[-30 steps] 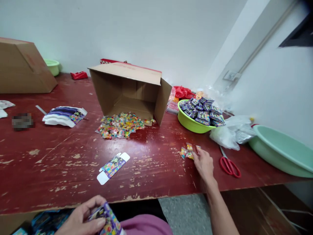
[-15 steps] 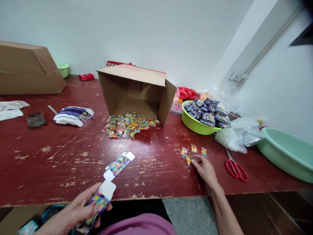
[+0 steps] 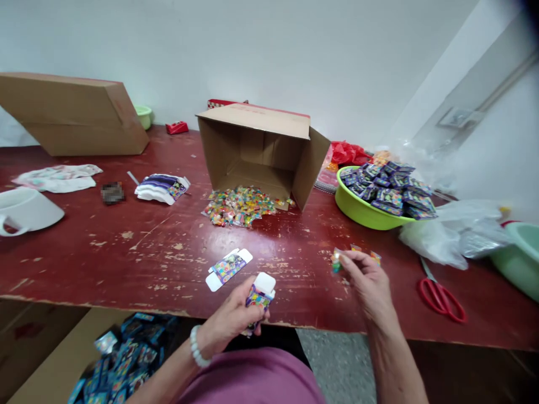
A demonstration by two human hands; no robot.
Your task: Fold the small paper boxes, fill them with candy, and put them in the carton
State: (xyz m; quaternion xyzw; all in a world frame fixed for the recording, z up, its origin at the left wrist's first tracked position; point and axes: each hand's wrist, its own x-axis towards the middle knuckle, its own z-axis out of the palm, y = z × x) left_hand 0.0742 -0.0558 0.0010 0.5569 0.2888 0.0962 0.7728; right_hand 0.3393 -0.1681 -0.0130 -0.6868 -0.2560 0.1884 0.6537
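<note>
My left hand (image 3: pixel 238 311) is wrapped round a small purple printed candy box (image 3: pixel 259 297), its white top flap standing up. On the table just beyond it lies a flattened box of the same print (image 3: pixel 229 268). My right hand (image 3: pixel 365 275) pinches a small clear candy packet (image 3: pixel 336 262) with green and pale pieces, held over the table at the right. Further packets (image 3: pixel 375 257) lie behind that hand, partly hidden by it. A heap of wrapped candies (image 3: pixel 242 206) spills from the mouth of a cardboard carton (image 3: pixel 256 120) lying on its side.
A lime basin (image 3: pixel 357 216) piled with filled purple boxes stands right, beside plastic bags (image 3: pixel 442 238) and red-handled scissors (image 3: pixel 440 297). Flat boxes (image 3: pixel 162 188) are stacked at left, near a white mug (image 3: pixel 29 210). Blue packs (image 3: pixel 126 359) fill a carton below the table edge.
My right hand has lifted a candy packet from the group on the table. My left hand has moved right and up with the box. The view has swung left.
</note>
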